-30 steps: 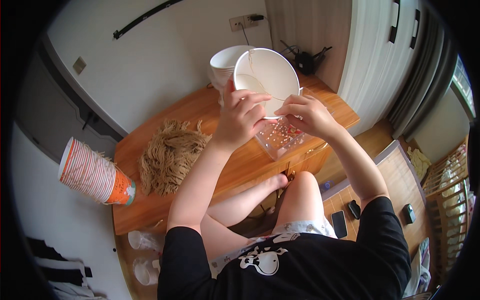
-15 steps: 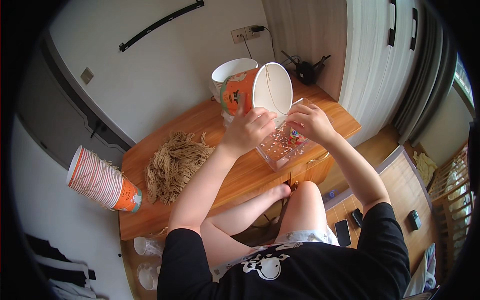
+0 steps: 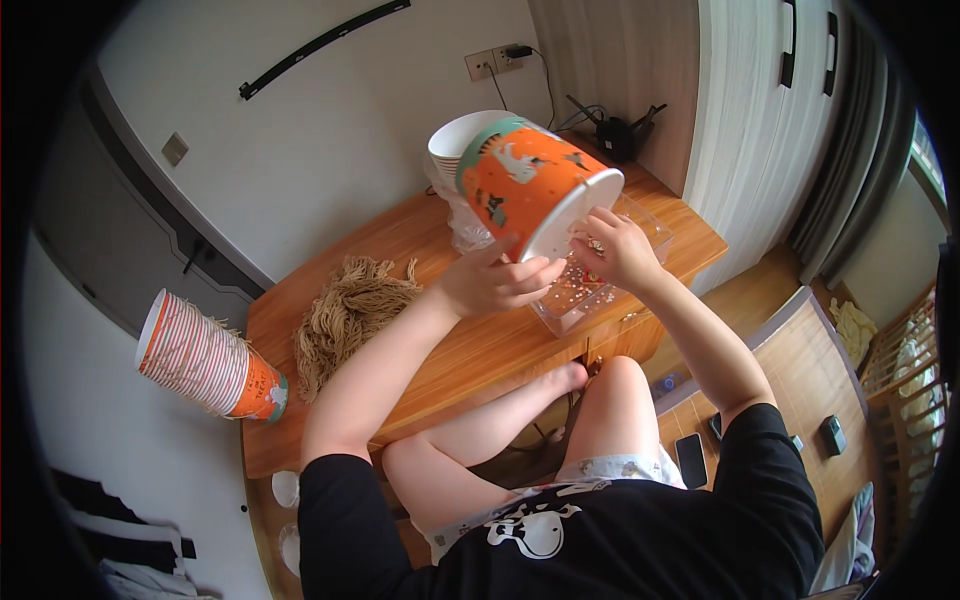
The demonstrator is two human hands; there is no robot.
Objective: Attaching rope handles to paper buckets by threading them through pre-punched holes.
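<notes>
A large orange paper bucket (image 3: 535,185), with a green base band and printed animal figures, is held above the table, tilted so its white mouth faces down toward me. My left hand (image 3: 500,280) grips its near side by the rim. At the mouth's right side, the fingers of my right hand (image 3: 618,250) are bent together; what they pinch is too small to make out. Below lies a clear plastic box (image 3: 565,322) with scattered small pale beads. A tangled bundle of tan cords (image 3: 350,315) lies to the left on the wooden table (image 3: 450,365).
At the table's left end leans a stack of nested paper buckets (image 3: 210,360) with cords hanging on them. More white buckets (image 3: 460,140) stand behind the held one. A black router (image 3: 625,130) sits at the back right. A phone (image 3: 690,460) lies on the floor.
The bucket has turned from its mouth facing right to tilting down toward me, showing more of its orange side. Both hands have shifted slightly with it. The thin cord seen inside is now hidden.
</notes>
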